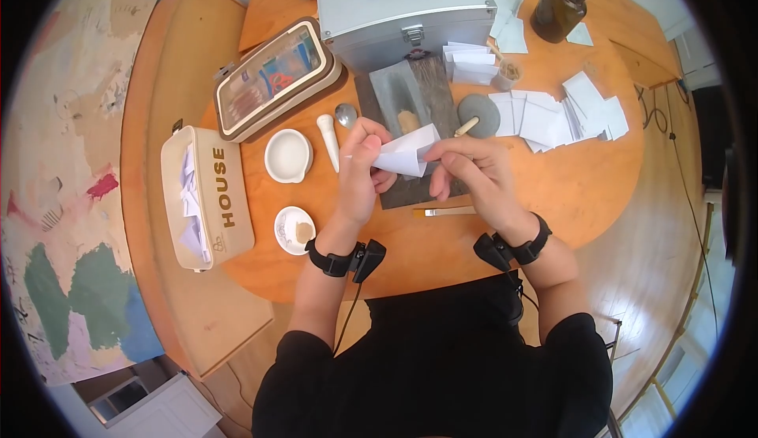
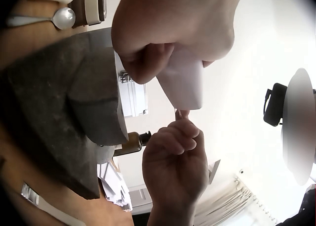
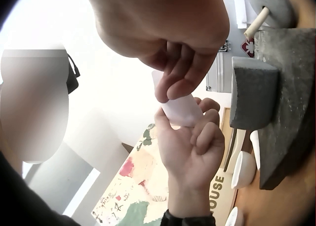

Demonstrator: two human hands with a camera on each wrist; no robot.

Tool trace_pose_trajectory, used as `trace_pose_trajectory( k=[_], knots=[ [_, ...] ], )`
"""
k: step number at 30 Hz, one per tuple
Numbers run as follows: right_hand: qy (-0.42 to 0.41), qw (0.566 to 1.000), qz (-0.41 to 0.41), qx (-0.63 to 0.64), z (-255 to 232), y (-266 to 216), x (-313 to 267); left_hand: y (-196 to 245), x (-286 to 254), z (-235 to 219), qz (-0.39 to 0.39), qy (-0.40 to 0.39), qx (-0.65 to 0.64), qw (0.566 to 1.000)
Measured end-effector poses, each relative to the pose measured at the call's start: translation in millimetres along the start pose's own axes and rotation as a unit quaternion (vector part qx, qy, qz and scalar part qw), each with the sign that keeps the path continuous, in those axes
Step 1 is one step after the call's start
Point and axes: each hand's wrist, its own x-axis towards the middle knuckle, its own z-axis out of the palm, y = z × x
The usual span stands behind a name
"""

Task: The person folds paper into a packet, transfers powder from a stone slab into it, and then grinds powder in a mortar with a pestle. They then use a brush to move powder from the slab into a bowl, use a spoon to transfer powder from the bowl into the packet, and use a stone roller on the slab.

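A white folded paper (image 1: 403, 156) is held up between both hands, above the dark slab (image 1: 407, 193). My left hand (image 1: 363, 171) grips its left end, with fingers curled round it. Thumb and fingertips of my right hand (image 1: 478, 174) pinch the right edge. The left wrist view shows the paper (image 2: 182, 80) narrowing toward the right fingertips, and the right wrist view shows the paper (image 3: 182, 110) between the two hands. Behind it, tan powder (image 1: 408, 121) lies in a grey stone trough (image 1: 387, 95) on the slab. Anything inside the paper is hidden.
Left stand a white mortar (image 1: 289, 156), pestle (image 1: 327, 138), spoon (image 1: 345, 114), small dish (image 1: 288, 241) and HOUSE bin (image 1: 237, 233). A grey disc (image 1: 483, 110), white packets (image 1: 545, 122) and brown bottle (image 1: 557, 16) lie right. A silver case (image 1: 403, 12) is behind; a brush (image 1: 446, 211) lies in front.
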Motion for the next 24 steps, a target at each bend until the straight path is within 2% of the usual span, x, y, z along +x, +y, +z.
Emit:
trace_pose_trajectory(
  k=[7, 13, 19, 24],
  knots=[
    [0.059, 0.989, 0.025, 0.132, 0, 12, 6, -11, 2, -8, -0.050, 0.061, -0.085, 0.993],
    [0.106, 0.986, -0.031, 0.128, -14, 10, 11, -6, 9, -9, -0.066, 0.146, -0.166, 0.973],
    [0.149, 0.985, -0.051, 0.077, -19, 13, 12, -9, 13, -15, -0.062, 0.160, -0.185, 0.968],
    [0.124, 0.989, -0.061, -0.052, -20, 16, 13, -11, 14, -23, -0.053, 0.154, -0.187, 0.969]
  ],
)
